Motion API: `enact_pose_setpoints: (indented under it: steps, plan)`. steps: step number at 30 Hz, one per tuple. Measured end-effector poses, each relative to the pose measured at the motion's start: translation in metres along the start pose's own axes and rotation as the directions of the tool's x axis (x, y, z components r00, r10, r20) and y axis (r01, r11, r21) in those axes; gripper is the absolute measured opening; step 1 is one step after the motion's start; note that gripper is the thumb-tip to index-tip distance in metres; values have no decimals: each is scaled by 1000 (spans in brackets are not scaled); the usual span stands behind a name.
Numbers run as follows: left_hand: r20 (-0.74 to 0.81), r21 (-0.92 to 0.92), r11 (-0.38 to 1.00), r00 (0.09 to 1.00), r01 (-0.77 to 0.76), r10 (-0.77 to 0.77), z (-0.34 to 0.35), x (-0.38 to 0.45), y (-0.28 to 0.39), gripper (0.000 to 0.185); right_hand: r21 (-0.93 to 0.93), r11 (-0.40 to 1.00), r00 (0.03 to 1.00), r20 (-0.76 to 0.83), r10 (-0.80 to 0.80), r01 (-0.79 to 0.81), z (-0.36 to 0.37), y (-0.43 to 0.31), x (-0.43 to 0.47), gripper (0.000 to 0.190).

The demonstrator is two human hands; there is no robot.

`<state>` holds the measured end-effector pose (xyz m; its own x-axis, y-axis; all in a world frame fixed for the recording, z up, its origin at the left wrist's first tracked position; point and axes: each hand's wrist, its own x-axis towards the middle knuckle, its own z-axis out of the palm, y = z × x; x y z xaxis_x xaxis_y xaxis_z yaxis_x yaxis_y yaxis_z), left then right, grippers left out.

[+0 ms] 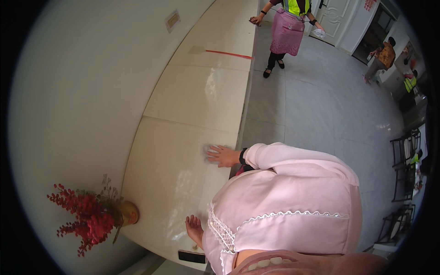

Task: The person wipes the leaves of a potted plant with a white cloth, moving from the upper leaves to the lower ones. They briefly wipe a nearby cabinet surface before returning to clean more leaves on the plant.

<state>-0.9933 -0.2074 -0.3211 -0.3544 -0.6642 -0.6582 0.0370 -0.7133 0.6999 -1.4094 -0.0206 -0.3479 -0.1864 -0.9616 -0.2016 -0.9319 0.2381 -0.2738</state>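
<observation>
My right hand (225, 157) lies palm down with spread fingers on a grey cloth (207, 150), pressing it against a cream countertop (165, 144) near its edge. The cloth is blurred and mostly covered by the hand. Lower in the picture, my left hand (194, 228) holds nothing, its fingers loosely bent beside my pink blouse; whether it touches the counter I cannot tell. Close to it, a flat black object (191, 256), phone-like in shape, lies at the counter's near end. Seams cross the glossy countertop.
Red artificial berries (92, 215) stand in a gold vase (130, 213) at the counter's corner. A fly swatter (227, 54) lies farther along. At the far end a co-worker (288, 31) touches a dark item and holds a white cloth (319, 33). Other people and chairs are at the right.
</observation>
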Motion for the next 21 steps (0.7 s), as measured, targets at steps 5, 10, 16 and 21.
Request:
enact_pose_setpoints:
  steps: [5,10,16,21]
  plan:
    - [-13,3,1000,1000,16,-16,-16,-3,-12,54,-26,971,965,119,-232,237,4,-25,-16,74]
    - [-11,8,999,999,43,-43,-30,7,-16,55,6,808,766,314,-561,589,17,-53,-10,71]
    - [-7,51,997,998,62,-62,-27,14,-14,53,-22,665,622,377,-686,746,24,-74,2,68]
    - [-39,87,996,999,4,-1,-19,15,-11,59,-43,639,621,295,-726,768,40,-65,4,68]
